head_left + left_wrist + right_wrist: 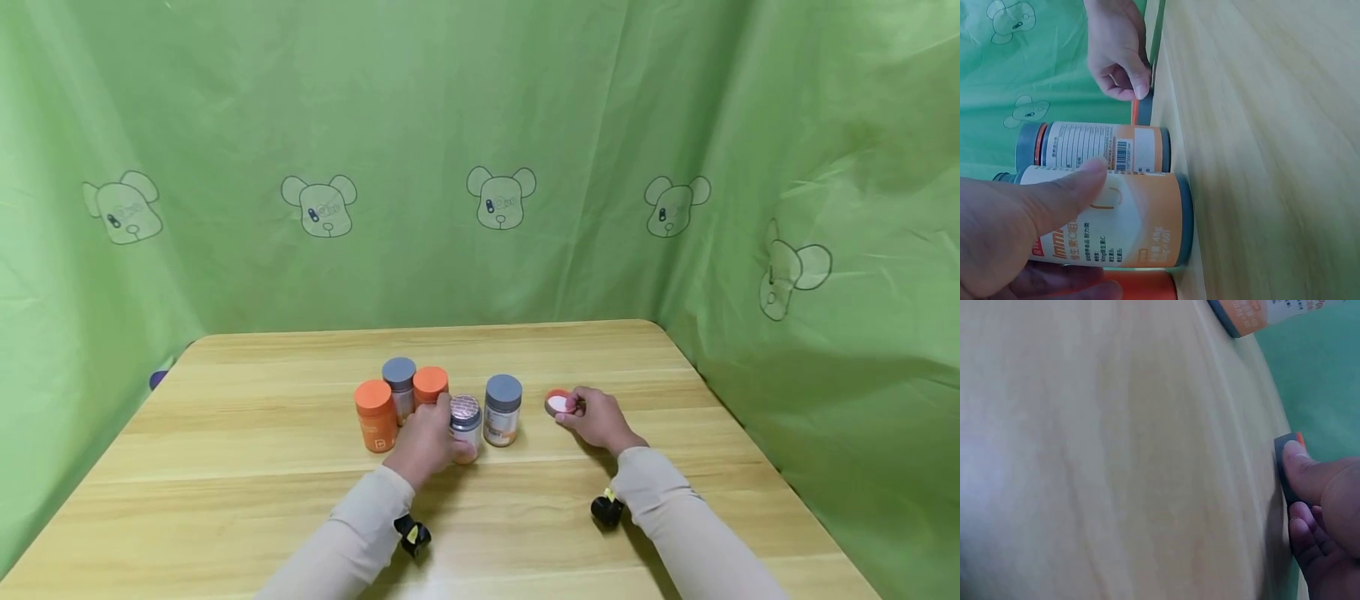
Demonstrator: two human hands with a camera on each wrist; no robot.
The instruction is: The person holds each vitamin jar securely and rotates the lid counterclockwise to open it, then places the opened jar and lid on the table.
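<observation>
My left hand (424, 443) grips an uncapped supplement bottle (466, 427) standing on the table, its top covered by a silvery seal. In the left wrist view the thumb (1075, 187) lies along its white and orange label, with fingers on the opposite side. Off to the right, my right hand (602, 422) pinches a grey cap (557, 403) by its edge. That cap has an orange rim and a white inside that faces up, and it sits at the tabletop. Right beside the gripped bottle stands a capped grey-lidded bottle (502, 410).
Left of the gripped bottle stand an orange bottle (376, 417), another grey-lidded bottle (399, 383) and a second orange-lidded one (431, 383), close together. The wooden table (225, 467) meets green curtains (420, 275) at its back and sides.
</observation>
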